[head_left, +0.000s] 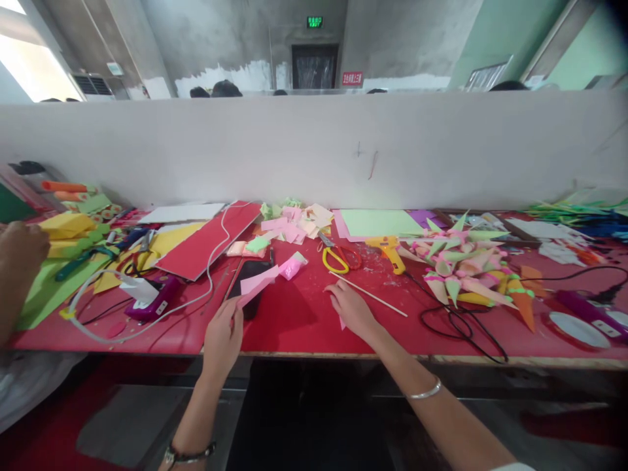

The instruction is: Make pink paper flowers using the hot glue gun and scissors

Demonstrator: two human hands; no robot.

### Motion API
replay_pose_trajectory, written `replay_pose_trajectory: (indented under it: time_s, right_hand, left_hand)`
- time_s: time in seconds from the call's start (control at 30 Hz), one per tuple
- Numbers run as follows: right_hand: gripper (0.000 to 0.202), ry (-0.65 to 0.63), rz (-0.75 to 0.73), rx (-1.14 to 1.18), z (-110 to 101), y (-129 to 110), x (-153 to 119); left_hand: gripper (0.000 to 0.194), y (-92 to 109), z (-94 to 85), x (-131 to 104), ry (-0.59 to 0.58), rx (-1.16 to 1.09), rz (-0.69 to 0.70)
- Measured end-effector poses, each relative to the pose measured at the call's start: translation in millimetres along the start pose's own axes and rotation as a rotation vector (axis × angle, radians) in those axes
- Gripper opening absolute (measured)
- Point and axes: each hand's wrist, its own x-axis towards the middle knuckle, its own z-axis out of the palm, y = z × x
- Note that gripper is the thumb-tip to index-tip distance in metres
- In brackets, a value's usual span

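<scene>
My left hand (224, 333) is closed on a pink paper strip (260, 282), which slants up to the right over a black phone-like object (250, 297). A shiny pink packet (293, 265) lies just past the strip's far end. My right hand (350, 304) is low over the red tabletop with its fingers curled. A small pink paper piece (342, 324) shows from under it, but what the fingertips hold is hidden. Close beyond this hand, a thin wooden stick (377, 297) lies diagonally. Scissors (338, 260) with yellow and red handles and a yellow glue gun (388, 250) lie farther back.
Paper cones (458, 261) are heaped at the right beside a looped black cable (458, 324). Red board (210, 242), a white cable (212, 275) and a purple power strip (156, 297) lie left. Another person's hand (22, 252) is at far left. A white partition (304, 150) stands behind.
</scene>
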Motion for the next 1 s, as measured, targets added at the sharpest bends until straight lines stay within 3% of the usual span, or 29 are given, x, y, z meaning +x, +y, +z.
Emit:
replay_pose_trajectory:
  time_s: [0.17, 0.33, 0.47, 0.57, 0.67, 0.8, 0.9, 1.0]
  right_hand:
    - [0.028, 0.131, 0.025, 0.049, -5, -7, 13]
    - [0.024, 0.326, -0.045, 0.332, -4, -14, 55]
    - [0.031, 0.336, -0.042, 0.368, 13, -13, 86]
    - [0.033, 0.299, -0.084, 0.366, 18, -6, 91]
    - [0.044, 0.261, -0.069, 0.373, 2, 3, 74]
    - [0.057, 0.137, -0.224, 0.519, -44, 2, 21]
    - [0.057, 0.133, -0.294, 0.429, -70, -5, -23]
    - [0.038, 0.172, -0.296, 0.281, -73, -4, -53]
  left_hand:
    - [0.032, 5, -5.3, -12, 0.065, -0.088, -0.093]
    - [0.034, 11, -2.3, -14, 0.131, -0.15, -0.194]
    - [0.034, 24, 3.1, -16, 0.115, -0.212, -0.14]
    - [0.034, 33, 6.6, -18, 0.103, -0.268, -0.093]
    - [0.034, 41, 10.1, -19, 0.071, -0.344, -0.087]
    - [0.031, 57, 16.2, -21, 0.069, -0.349, -0.024]
    - [0.032, 72, 24.7, -24, -0.022, -0.34, 0.178]
    - [0.037, 85, 36.7, -28, -0.184, -0.327, 0.432]
